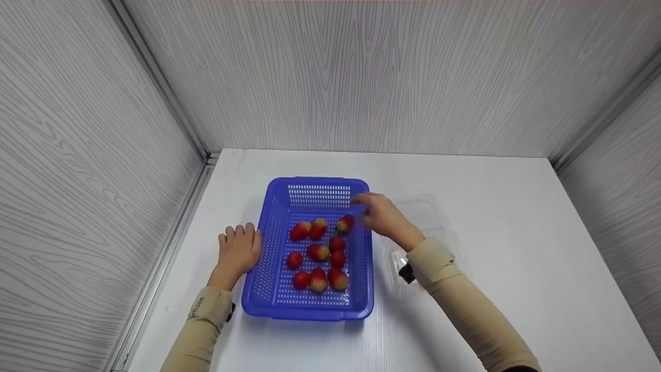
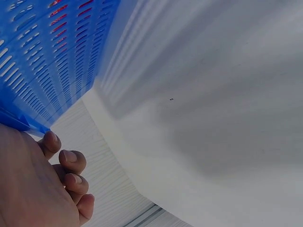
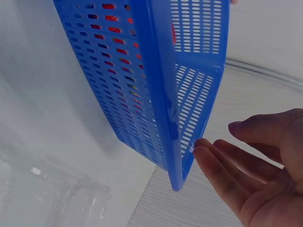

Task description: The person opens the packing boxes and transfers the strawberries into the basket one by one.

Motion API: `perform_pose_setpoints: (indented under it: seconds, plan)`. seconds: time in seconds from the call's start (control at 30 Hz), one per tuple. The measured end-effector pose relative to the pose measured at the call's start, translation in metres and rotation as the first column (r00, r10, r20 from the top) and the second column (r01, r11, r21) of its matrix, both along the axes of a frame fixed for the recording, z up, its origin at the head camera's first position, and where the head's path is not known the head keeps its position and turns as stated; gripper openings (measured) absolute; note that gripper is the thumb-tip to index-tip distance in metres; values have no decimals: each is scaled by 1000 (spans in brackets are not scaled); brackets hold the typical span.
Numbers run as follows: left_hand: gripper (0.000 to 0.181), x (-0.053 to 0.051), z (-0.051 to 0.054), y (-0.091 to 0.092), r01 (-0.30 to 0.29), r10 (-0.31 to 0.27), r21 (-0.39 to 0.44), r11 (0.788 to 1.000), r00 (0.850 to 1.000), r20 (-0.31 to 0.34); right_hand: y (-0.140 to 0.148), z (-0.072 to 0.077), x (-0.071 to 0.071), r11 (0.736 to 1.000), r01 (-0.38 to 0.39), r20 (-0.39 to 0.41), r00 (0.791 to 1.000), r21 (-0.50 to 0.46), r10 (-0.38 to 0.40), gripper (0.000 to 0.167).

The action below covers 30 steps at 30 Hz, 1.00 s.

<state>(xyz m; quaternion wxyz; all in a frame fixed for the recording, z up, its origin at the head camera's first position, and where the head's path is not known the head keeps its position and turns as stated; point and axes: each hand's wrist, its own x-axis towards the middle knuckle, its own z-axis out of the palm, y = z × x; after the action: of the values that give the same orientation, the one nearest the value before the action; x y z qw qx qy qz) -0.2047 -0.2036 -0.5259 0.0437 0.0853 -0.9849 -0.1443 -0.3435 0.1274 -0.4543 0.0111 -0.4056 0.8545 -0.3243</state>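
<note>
A blue plastic basket (image 1: 307, 313) with slotted walls stands on the white table, with several red strawberries (image 1: 318, 252) lying loose on its floor. At its left rim is my left hand (image 1: 238, 250), its side against the basket; the left wrist view shows the fingers (image 2: 72, 160) loosely bent, with nothing in them. My right hand (image 1: 382, 213) hovers over the right rim near the far corner. Thumb and fingers stand apart with nothing between them in the right wrist view, beside the basket rim (image 3: 163, 90). A clear plastic clamshell box (image 1: 421, 213) lies partly hidden under my right forearm.
The white table (image 1: 516, 232) extends to the right of the clear box. A wood-grain panel (image 1: 361, 77) closes off the back, and another panel (image 1: 77, 155) with a metal edge strip stands along the left side.
</note>
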Motion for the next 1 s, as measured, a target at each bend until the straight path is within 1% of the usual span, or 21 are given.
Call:
perform_pose_setpoints:
  seconds: [0.13, 0.27, 0.37, 0.5, 0.57, 0.67, 0.73, 0.83, 0.9, 1.0]
  plan:
    - [32, 0, 1, -1, -2, 2, 0, 1000, 1000, -11, 26, 2, 3, 997, 49, 1, 999, -63, -49, 28]
    - [32, 0, 1, -1, -1, 1, 7, 1000, 1000, -8, 55, -1, 9, 990, 131, -13, 991, -51, -132, 22]
    - [33, 0, 1, -1, -3, 3, 6, 1000, 1000, 2, 77, -10, 16, 981, 196, -4, 981, -2, -196, 21]
    - [33, 0, 0, 0, -7, 7, 3, 1000, 1000, 7, 108, -27, 24, 956, 268, 16, 962, 119, -272, 20]
    - [33, 0, -1, 1, -5, 5, 8, 1000, 1000, 7, 123, -35, 29, 939, 293, 30, 953, 179, -303, 20]
    - [32, 2, -2, 1, -2, 2, 13, 1000, 1000, 4, 143, -48, 36, 922, 305, 69, 942, 239, -329, 22]
    - [31, 3, -3, 1, -1, 1, 15, 1000, 1000, 0, 151, -56, 41, 913, 310, 118, 929, 265, -349, 23]
    - [30, 3, -3, 1, 2, -2, 13, 1000, 1000, -6, 156, -66, 50, 902, 316, 170, 911, 295, -375, 26]
    - [30, 3, -2, 1, 6, -5, 14, 1000, 1000, -10, 156, -71, 55, 892, 330, 186, 899, 308, -397, 26]
    - [31, 1, 0, 0, 11, -11, 13, 1000, 1000, -10, 155, -77, 59, 884, 344, 187, 891, 317, -414, 27]
